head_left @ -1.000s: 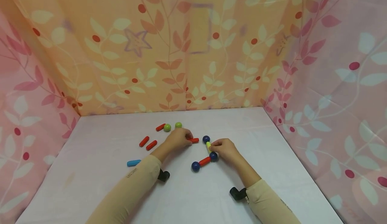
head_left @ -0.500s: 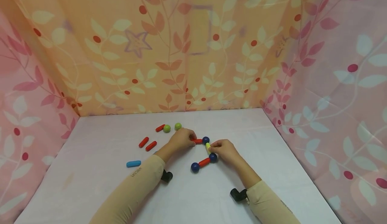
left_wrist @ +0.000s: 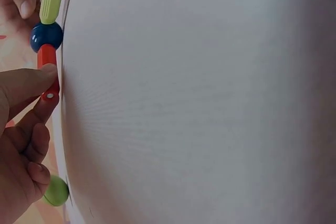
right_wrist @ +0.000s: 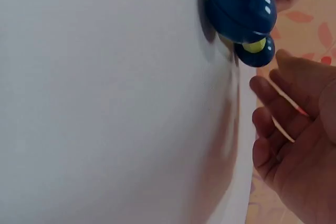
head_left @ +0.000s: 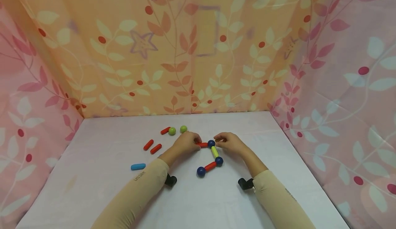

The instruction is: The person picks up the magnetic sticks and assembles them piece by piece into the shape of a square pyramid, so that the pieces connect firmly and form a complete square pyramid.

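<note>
My left hand (head_left: pixel 185 143) pinches a red rod (left_wrist: pixel 46 55) between thumb and finger. That rod's other end meets a dark blue ball (head_left: pixel 211 144). From this ball a yellow-green rod (head_left: pixel 215 152) runs to a second blue ball (head_left: pixel 219 161). Another red rod (head_left: pixel 210 166) links the second ball to a third blue ball (head_left: pixel 201 171), making a bent chain on the table. Close to the right of the far ball, my right hand (head_left: pixel 231 142) holds nothing. In the right wrist view its fingers (right_wrist: pixel 273 95) are loosely bent and apart from the pieces.
Left of the chain lie several loose red rods (head_left: pixel 156 149), a blue rod (head_left: pixel 138 166) and two green balls (head_left: pixel 172 131), one partly behind the left hand. Leaf-patterned cloth (head_left: pixel 139 67) walls the back and sides of the white table (head_left: pixel 92 194).
My left hand has moved the red rod rightward against the far blue ball. The right hand has let go of the yellow-green rod and shifted up beside that ball.
</note>
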Action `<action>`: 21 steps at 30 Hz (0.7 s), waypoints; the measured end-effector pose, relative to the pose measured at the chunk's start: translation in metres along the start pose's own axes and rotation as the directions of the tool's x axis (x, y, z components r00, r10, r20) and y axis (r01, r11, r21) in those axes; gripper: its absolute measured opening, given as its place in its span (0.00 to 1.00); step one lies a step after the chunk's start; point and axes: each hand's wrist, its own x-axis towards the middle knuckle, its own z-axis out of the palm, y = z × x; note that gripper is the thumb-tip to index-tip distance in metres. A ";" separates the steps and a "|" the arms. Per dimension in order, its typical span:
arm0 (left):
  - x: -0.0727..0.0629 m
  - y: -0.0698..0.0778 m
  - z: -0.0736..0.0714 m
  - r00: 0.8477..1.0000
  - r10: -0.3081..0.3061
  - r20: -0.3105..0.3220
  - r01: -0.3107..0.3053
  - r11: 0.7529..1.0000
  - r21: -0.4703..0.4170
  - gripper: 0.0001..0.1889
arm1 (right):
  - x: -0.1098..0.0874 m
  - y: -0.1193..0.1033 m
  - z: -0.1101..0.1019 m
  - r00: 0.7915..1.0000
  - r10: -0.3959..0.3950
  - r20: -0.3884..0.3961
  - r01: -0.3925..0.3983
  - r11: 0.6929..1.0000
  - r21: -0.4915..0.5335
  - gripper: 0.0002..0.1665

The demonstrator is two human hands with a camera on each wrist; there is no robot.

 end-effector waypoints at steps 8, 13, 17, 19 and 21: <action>-0.002 -0.001 -0.001 0.999 0.046 -0.006 -0.046 0.999 0.017 0.08 | 0.017 0.009 0.001 0.974 -0.151 0.170 0.135 0.985 0.107 0.21; -0.004 0.000 -0.001 0.999 0.039 -0.008 -0.039 0.999 0.026 0.08 | 0.018 0.007 0.001 0.963 -0.172 0.207 0.149 0.981 0.124 0.21; -0.005 0.000 -0.001 0.999 0.039 -0.002 -0.039 0.999 0.022 0.08 | 0.019 0.005 0.002 0.965 -0.164 0.204 0.147 0.984 0.097 0.20; -0.006 0.001 -0.001 0.999 0.035 0.009 -0.036 0.999 0.010 0.08 | 0.020 0.005 0.003 0.968 -0.155 0.199 0.140 0.986 0.088 0.19; -0.007 0.001 -0.001 0.999 0.032 0.018 -0.032 0.999 -0.002 0.09 | 0.020 0.005 0.004 0.969 -0.152 0.194 0.138 0.987 0.085 0.20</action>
